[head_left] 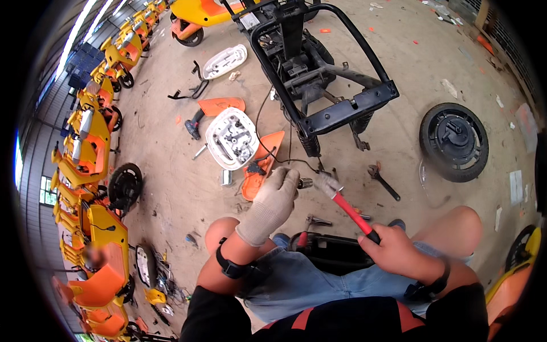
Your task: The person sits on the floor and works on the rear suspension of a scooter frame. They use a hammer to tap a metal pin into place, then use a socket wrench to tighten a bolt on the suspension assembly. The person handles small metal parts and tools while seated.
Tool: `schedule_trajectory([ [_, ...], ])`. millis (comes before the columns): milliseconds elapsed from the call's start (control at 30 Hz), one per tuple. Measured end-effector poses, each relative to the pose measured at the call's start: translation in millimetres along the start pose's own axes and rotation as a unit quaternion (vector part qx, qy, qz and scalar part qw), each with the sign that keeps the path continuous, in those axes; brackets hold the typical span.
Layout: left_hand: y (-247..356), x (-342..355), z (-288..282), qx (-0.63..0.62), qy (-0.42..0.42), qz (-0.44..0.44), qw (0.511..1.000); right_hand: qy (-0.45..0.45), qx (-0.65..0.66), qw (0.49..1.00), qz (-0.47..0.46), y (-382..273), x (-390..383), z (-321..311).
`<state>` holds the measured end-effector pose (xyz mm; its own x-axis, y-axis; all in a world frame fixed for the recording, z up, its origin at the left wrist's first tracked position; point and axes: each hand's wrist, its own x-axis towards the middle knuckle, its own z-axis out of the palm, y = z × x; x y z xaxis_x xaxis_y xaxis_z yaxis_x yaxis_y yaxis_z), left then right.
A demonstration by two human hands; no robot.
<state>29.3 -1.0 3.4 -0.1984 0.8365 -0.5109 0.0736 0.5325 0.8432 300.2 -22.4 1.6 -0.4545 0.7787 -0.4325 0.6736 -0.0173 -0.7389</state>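
Observation:
My left hand [276,196], in a pale knit glove, is closed around a short dark metal cylinder [305,183] whose end sticks out past the fingers; its exact kind is unclear. My bare right hand [390,248] grips the black end of a red-handled hammer [352,212]. Its head is smeared by motion and is close to the right of the metal cylinder; whether they touch I cannot tell. Just beyond both hands stands a stripped black scooter frame [347,108], with a thin black cable [290,134] hanging from it.
A white tray [215,149] of small parts lies among orange panels [222,106] and a cordless drill [194,126]. An adjustable wrench [384,181] and a wheel [454,142] are on the right. Between my legs is a black box [330,259]. Yellow scooters [94,222] line the left.

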Motion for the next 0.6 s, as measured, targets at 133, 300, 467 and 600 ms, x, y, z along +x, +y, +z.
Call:
schedule_trajectory([
  [133, -6.8, 5.9, -0.8, -0.048, -0.019, -0.016, 0.999, 0.107, 0.132, 0.982, -0.085, -8.9, -8.3, -5.1],
  [300, 2.1, 2.3, 2.5, -0.088, -0.036, -0.035, 0.995, 0.022, 0.195, 0.979, -0.059, 3.8, -2.8, 1.7],
  [467, 10.2, -1.6, 0.1, -0.078, -0.018, -0.039, 0.996, -0.054, 0.013, 0.994, 0.096, 19.7, 12.2, 6.2],
  [600, 5.9, -2.1, -7.4, -0.062, -0.041, -0.034, 0.997, 0.021, 0.055, 0.998, 0.027, 5.8, 2.1, 0.9],
])
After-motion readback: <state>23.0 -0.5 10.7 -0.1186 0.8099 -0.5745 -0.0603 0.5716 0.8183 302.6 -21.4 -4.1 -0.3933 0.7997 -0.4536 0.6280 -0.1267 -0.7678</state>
